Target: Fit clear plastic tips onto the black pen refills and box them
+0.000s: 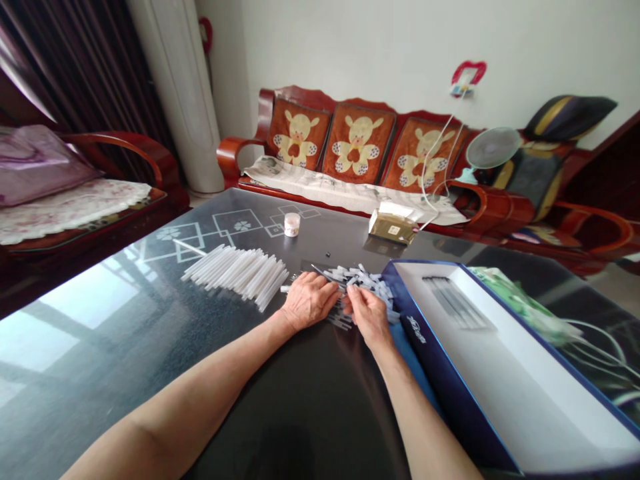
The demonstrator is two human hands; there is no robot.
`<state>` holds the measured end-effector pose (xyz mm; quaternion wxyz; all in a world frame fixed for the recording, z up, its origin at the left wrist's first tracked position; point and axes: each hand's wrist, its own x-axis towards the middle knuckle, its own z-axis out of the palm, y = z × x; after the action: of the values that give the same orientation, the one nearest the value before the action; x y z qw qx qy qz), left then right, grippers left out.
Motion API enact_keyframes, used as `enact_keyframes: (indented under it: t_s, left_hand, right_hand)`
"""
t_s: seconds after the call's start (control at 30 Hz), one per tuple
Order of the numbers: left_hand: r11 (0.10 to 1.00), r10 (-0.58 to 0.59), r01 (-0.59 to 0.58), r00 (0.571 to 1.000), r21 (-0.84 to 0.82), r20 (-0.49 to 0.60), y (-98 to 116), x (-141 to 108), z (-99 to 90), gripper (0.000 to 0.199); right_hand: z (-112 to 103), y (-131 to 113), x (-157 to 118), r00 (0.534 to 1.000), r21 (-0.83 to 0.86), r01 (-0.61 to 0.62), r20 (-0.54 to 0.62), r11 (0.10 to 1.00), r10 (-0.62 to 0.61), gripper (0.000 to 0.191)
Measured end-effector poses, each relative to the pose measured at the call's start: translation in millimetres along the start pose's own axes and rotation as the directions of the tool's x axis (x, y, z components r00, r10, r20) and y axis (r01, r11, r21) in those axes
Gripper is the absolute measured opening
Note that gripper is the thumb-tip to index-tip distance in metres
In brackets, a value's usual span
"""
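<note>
My left hand is closed, its fingers curled over a thin dark rod whose end sticks out past the knuckles. Close beside it, my right hand pinches with thumb and forefinger; what sits in the pinch is too small and hidden to name. Short whitish, cap-like pieces lie in a loose pile just beyond and right of the hands. Slim clear-and-dark sticks show on the table beneath the fingers. Left of my left hand, many translucent white tubes lie side by side in a row.
A long blue box with a white inside stands at right, holding several slim dark sticks. Behind it lie a green plastic package and white cords. A small round tub and a tissue box stand farther back on the dark table.
</note>
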<state>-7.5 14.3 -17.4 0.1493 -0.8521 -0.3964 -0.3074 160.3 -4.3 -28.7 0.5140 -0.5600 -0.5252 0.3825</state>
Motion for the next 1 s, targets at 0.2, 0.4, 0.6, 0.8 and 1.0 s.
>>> enact_keyframes:
  t_s: [0.2, 0.4, 0.6, 0.8, 1.0]
  left_hand:
    - [1.0, -0.003, 0.003, 0.999, 0.004, -0.036, -1.6, -0.3, 0.8, 0.034]
    - [1.0, 0.022, -0.022, 0.999, 0.002, -0.038, -0.6, -0.6, 1.8, 0.033]
    - [1.0, 0.015, -0.015, 0.999, -0.001, -0.04, -0.9, -0.6, 1.3, 0.034]
    - [0.999, 0.044, -0.043, 0.998, 0.013, -0.036, -0.6, -0.9, 1.3, 0.034]
    - [1.0, 0.009, -0.008, 1.0, 0.019, -0.019, -2.4, -0.4, 1.4, 0.033]
  right_hand:
    - [2.1, -6.4, -3.5, 0.996, 0.199, -0.043, 0.083, 0.979, 0.027, 0.04]
    - [3.2, -2.6, -2.1, 0.995, 0.134, -0.096, 0.02, 0.986, 0.094, 0.041]
    - [3.2, -7.6, -3.1, 0.989, 0.254, -0.134, 0.099, 0.958, 0.112, 0.046]
    - [4.6, 0.2, -1.6, 0.992, 0.089, -0.126, 0.028, 0.988, 0.124, 0.045]
    - [-2.2, 0.6, 0.8, 1.0, 0.034, 0.021, -0.021, 0.999, -0.02, 0.033]
